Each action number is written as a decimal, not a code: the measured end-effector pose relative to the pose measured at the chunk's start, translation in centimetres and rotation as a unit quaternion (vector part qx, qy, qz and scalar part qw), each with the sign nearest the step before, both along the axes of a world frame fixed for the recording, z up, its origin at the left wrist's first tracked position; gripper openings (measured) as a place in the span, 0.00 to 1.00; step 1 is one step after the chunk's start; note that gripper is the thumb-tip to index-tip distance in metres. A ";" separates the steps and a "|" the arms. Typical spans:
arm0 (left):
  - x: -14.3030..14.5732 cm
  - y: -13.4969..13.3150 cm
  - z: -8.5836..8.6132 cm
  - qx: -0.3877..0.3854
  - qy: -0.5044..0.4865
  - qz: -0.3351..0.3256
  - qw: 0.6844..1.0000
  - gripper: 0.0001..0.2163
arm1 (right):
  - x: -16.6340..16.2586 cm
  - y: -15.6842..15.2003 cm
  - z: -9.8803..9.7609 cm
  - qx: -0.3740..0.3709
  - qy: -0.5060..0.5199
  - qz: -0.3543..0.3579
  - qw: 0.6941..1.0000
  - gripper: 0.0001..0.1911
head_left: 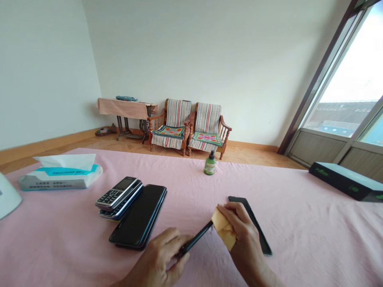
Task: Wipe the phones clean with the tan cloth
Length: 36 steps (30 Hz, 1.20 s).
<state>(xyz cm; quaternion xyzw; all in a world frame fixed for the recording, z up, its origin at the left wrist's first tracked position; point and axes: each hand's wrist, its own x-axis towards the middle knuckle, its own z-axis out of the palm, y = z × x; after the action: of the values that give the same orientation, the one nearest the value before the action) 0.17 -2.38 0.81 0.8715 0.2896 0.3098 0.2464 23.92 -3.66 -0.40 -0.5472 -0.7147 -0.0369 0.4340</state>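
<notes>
A slim black phone (197, 238), turned edge-on to me, is gripped at its near end by my left hand (164, 255). Fingers closed, my right hand (243, 235) pinches a yellow cloth (224, 229) against the phone's far end. Its screen faces are not visible from this angle. Partly behind my right hand, a dark flat smartphone (257, 223) lies on the pink cloth. To the left of my hands are stacked smartphones (140, 217), black screen up, and beside them a small stack of keypad phones (118, 194).
A green spray bottle (210, 165) stands upright on the pink-covered table (185, 175) beyond my hands. At the left are a tissue pack (61, 177) and a white object (8, 197), cut off by the frame. A black box (344, 181) sits far right. Two chairs (172, 123) stand by the wall.
</notes>
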 end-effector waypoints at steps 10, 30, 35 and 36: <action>0.4 -0.2 0.5 -0.088 -0.004 0.016 0.996 0.08 | -3.5 -2.1 0.4 0.004 0.004 0.126 0.992 0.26; 0.3 0.2 0.0 -0.040 0.042 0.034 0.998 0.09 | 0.0 0.8 0.9 0.026 0.093 -0.020 0.995 0.19; -0.3 0.8 0.0 -0.052 0.023 0.047 0.997 0.08 | 0.8 1.5 0.4 -0.017 0.205 -0.027 0.978 0.15; -0.4 1.0 -0.1 -0.054 0.020 0.052 0.997 0.08 | 0.9 1.5 0.4 -0.029 0.221 -0.031 0.974 0.14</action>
<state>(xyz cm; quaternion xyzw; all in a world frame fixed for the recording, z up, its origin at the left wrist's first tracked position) -0.24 -1.42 0.75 0.8466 0.3557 0.2889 0.2706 24.77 -2.17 0.01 -0.5762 -0.5844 0.0928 0.5639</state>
